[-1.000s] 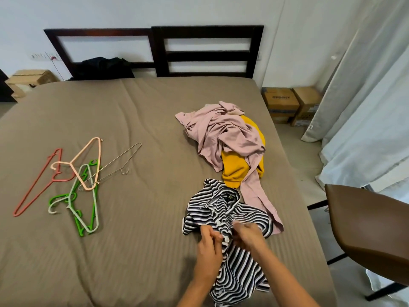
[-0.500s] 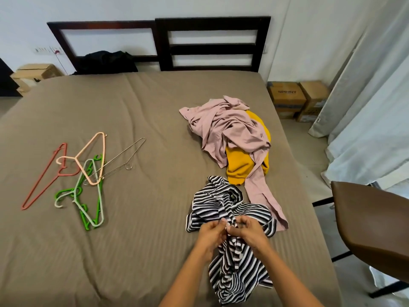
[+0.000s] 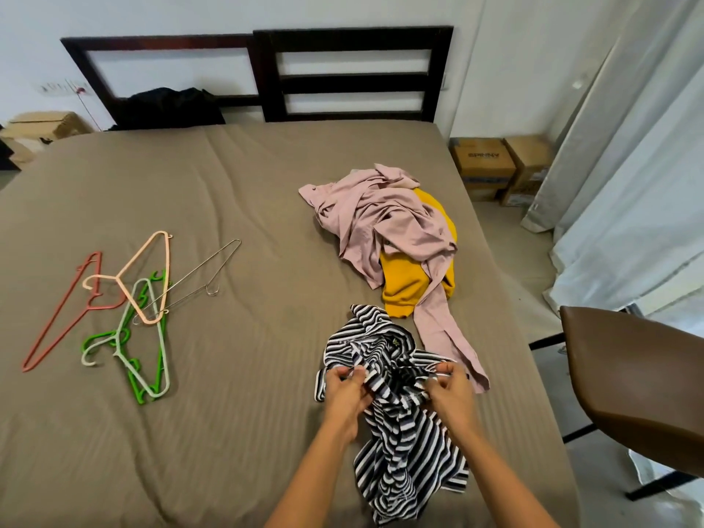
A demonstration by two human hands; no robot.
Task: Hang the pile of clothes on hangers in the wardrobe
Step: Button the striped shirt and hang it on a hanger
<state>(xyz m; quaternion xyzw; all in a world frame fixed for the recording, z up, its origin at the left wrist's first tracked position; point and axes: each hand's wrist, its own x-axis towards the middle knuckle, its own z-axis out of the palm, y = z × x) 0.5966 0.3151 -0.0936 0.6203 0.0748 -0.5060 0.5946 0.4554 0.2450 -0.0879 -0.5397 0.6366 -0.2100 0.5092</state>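
The left hand (image 3: pixel 344 390) and right hand (image 3: pixel 451 394) pinch the bunched striped shirt (image 3: pixel 400 432) near the front right edge of the bed (image 3: pixel 228 432), with the pink garment (image 3: pixel 392 226) and yellow garment (image 3: pixel 407 287) heaped just behind. The hangers (image 3: pixel 125 299) lie well apart to the left across a wide stretch of sheet. A brown chair (image 3: pixel 640 375) stands beside the right edge.

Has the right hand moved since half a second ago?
Yes. The right hand has moved right, away from the left hand and nearer the pink sleeve, spreading the striped shirt.

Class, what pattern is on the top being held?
Black-and-white stripes on the top; head view shows it best.
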